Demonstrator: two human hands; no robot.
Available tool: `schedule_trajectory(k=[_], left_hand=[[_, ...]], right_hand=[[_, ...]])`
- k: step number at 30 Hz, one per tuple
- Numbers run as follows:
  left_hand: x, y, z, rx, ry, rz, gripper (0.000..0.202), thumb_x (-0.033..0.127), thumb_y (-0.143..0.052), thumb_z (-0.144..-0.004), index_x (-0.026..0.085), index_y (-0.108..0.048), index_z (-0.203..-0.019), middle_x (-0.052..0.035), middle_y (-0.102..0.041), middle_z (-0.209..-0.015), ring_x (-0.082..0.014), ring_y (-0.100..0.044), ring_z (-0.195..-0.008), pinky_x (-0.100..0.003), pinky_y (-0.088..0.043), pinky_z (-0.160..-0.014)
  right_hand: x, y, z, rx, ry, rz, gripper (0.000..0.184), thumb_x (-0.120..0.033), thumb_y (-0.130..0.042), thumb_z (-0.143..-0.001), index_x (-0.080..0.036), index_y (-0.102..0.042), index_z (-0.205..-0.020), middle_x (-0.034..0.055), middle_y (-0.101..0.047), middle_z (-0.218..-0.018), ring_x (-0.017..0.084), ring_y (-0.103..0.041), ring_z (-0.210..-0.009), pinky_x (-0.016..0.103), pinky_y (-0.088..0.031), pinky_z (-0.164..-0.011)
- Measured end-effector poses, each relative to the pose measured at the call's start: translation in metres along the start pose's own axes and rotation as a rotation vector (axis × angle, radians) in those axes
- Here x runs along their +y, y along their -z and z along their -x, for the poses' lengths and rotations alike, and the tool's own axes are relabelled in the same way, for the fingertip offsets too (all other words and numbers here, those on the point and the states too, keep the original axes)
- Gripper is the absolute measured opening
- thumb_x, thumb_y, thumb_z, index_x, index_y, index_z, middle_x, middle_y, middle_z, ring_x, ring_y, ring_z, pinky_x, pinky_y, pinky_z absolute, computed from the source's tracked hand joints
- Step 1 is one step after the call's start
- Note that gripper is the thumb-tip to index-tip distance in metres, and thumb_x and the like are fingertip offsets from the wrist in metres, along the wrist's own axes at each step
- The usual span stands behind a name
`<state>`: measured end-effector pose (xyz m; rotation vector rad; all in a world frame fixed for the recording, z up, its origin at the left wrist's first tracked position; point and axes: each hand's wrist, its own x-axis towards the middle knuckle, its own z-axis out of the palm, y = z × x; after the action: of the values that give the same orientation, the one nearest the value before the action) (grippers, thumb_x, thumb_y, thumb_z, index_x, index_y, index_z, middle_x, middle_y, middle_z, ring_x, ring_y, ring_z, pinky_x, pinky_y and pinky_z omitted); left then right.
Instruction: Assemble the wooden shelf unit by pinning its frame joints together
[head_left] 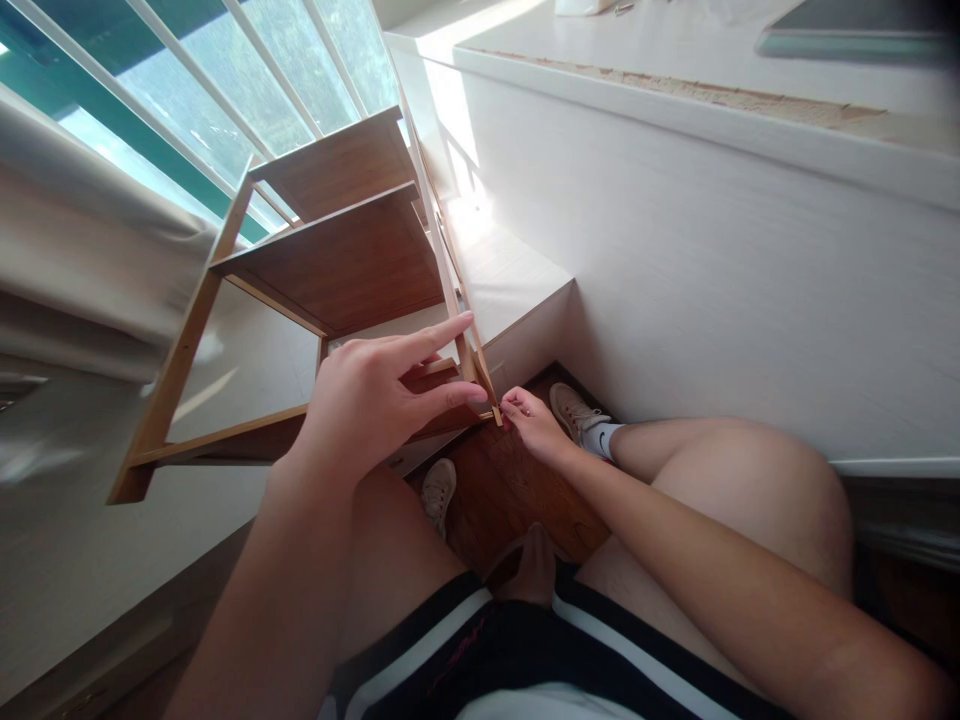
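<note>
A wooden shelf rack (330,260) with brown boards and light frame rails lies tipped on a white platform (517,280) in front of me. My left hand (375,400) rests against the lower corner of the rack, fingers stretched out, the index finger and thumb touching the frame rail. My right hand (529,420) is pinched at the bottom tip of the same rail, fingertips pressed together on something too small to make out. My bare knees and black shorts fill the lower part of the view.
A tall white cabinet wall (712,270) stands to the right with a countertop (675,50) above. A window with white bars (187,90) and a pale curtain (82,250) are at left. My feet in light shoes (574,410) stand on a dark wooden floor (517,490).
</note>
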<state>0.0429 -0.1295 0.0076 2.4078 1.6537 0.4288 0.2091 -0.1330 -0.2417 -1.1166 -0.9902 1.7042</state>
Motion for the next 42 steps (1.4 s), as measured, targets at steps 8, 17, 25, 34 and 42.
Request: schedule_trajectory(k=[8,17,25,34,42], left_hand=[[-0.002,0.006,0.001,-0.057,-0.050,-0.168,0.059,0.038,-0.069,-0.085,0.038,-0.053,-0.142,0.0042,-0.073,-0.079,-0.0145,-0.067,-0.075,-0.022,-0.046,-0.073],[-0.002,0.006,0.001,-0.013,-0.060,-0.082,0.050,0.029,-0.069,-0.084,0.035,-0.063,-0.134,0.0048,-0.071,-0.080,-0.0096,-0.060,-0.069,-0.020,-0.043,-0.071],[0.000,0.005,0.001,0.008,-0.047,-0.100,0.048,0.032,-0.068,-0.084,0.034,-0.065,-0.132,0.0028,-0.074,-0.084,-0.0115,-0.062,-0.071,-0.021,-0.045,-0.074],[-0.002,0.002,0.002,0.003,-0.070,-0.092,0.049,0.031,-0.066,-0.086,0.036,-0.061,-0.134,0.0039,-0.075,-0.090,-0.0130,-0.067,-0.080,-0.022,-0.046,-0.077],[0.004,0.004,-0.001,-0.111,-0.113,-0.220,0.061,0.041,-0.069,-0.080,0.035,-0.051,-0.137,0.0040,-0.070,-0.084,-0.0167,-0.066,-0.077,-0.025,-0.045,-0.071]], right_hand=[[-0.005,-0.002,0.004,-0.145,-0.174,-0.136,0.027,-0.045,-0.059,-0.089,-0.025,-0.041,-0.084,-0.0118,-0.040,-0.048,0.006,-0.018,-0.035,0.018,-0.009,-0.036],[-0.011,0.005,0.005,-0.174,-0.192,-0.203,0.030,-0.042,-0.065,-0.085,-0.024,-0.041,-0.085,-0.0063,-0.060,-0.069,0.003,-0.022,-0.038,0.014,-0.011,-0.033],[-0.009,0.008,0.005,-0.218,-0.200,-0.217,0.032,-0.043,-0.067,-0.083,-0.024,-0.042,-0.085,-0.0045,-0.063,-0.074,0.003,-0.024,-0.038,0.014,-0.012,-0.032],[-0.009,0.005,0.003,-0.215,-0.203,-0.196,0.033,-0.045,-0.068,-0.084,-0.024,-0.042,-0.084,-0.0043,-0.061,-0.067,0.003,-0.023,-0.037,0.015,-0.012,-0.033],[-0.007,0.005,0.004,-0.218,-0.182,-0.185,0.038,-0.049,-0.071,-0.082,-0.023,-0.043,-0.085,-0.0039,-0.062,-0.067,0.003,-0.023,-0.037,0.016,-0.010,-0.034]])
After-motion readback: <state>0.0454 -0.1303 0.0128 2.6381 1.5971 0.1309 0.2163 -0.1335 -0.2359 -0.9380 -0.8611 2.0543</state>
